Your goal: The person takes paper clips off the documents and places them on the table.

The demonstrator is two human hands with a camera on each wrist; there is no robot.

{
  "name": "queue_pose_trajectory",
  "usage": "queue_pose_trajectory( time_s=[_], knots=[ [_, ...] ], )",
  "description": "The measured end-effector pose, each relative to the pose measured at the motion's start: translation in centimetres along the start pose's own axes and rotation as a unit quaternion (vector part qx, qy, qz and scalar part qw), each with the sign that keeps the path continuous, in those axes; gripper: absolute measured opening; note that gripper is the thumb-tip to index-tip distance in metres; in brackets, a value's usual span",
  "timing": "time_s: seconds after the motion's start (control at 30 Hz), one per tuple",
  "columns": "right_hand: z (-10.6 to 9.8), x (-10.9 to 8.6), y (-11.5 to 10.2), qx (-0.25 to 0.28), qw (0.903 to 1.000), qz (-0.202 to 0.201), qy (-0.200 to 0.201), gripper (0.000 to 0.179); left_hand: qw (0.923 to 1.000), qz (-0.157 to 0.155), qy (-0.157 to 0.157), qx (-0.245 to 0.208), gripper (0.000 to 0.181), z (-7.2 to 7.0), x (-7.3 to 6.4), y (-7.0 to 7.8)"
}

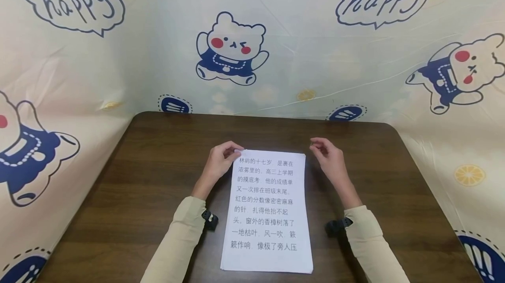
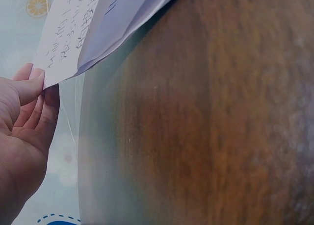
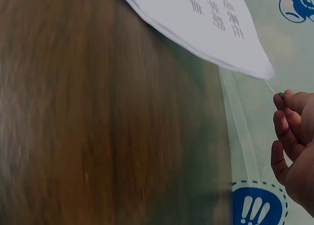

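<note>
Top sheet of the paper stack [image 1: 267, 213] at table [image 1: 158, 177] centre is pinched at its 11 o'clock corner by the left hand [image 1: 218, 162], the right hand [image 1: 329, 158] loosely curled, empty, beside the 1 o'clock corner; one-sided lifting could crease it or drag extra sheets.

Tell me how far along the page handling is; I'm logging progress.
Early. Done: the stack of paper lies flat on the table. In hand: the left hand pinches the top sheet's far left corner, lifted slightly. The right hand hovers beside the far right corner, holding nothing. Left: the sheet remains on the stack.
</note>
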State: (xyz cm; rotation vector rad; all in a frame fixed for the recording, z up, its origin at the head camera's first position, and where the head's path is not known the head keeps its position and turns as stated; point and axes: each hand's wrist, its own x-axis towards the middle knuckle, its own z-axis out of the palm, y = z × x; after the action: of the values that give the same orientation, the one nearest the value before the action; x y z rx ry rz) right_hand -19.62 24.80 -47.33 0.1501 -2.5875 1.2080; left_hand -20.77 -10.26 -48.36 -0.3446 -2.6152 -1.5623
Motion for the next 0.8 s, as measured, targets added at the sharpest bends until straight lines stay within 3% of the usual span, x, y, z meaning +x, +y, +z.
queue_pose_trajectory(
  time_s=[0.2, 0.8],
  knots=[
    [-1.2, -0.1, 0.8, -0.008, 0.9999, 0.0, -0.009, 0.029, 0.9999, -0.01, -0.001, 0.006, 0.015, 0.0, 0.0, 0.1],
    [-3.0, -0.4, 3.1, -0.072, 0.9935, 0.06, -0.065, 0.026, 0.9999, -0.011, -0.001, 0.007, 0.015, 0.0, 0.0, 0.1]
  ],
)
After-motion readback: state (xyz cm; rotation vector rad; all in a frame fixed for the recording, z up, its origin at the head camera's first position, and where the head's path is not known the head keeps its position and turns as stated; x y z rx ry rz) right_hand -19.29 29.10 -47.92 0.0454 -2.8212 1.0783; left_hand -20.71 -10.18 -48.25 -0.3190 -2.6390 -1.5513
